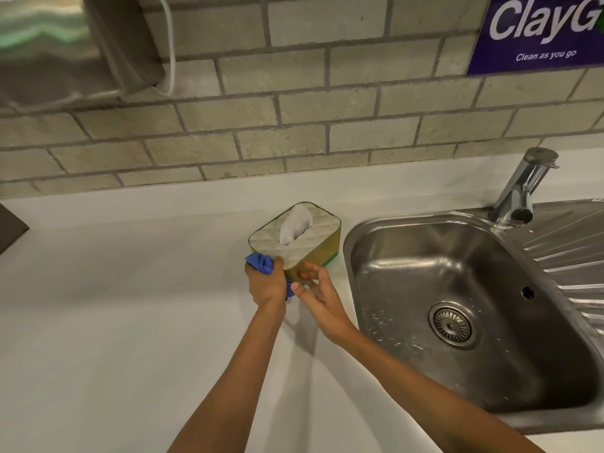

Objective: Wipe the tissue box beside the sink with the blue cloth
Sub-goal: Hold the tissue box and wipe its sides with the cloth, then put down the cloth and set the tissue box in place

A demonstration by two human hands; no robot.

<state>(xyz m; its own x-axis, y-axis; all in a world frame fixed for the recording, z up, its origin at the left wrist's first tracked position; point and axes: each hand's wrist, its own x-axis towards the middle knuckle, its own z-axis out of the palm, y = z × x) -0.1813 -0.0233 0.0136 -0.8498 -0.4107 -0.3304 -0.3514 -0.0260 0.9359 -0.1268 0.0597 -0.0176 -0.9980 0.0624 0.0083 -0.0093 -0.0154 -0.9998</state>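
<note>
At frame centre, the tissue box (295,238) sits just above both hands — the left hand (266,284) clenches the blue cloth (261,263) against its near corner, the right hand (318,294) touches its side, fingers loosely spread.

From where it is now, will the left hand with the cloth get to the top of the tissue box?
Probably yes. The left hand holds the blue cloth against the tissue box near corner; only the protruding tissue interrupts the top.
</note>
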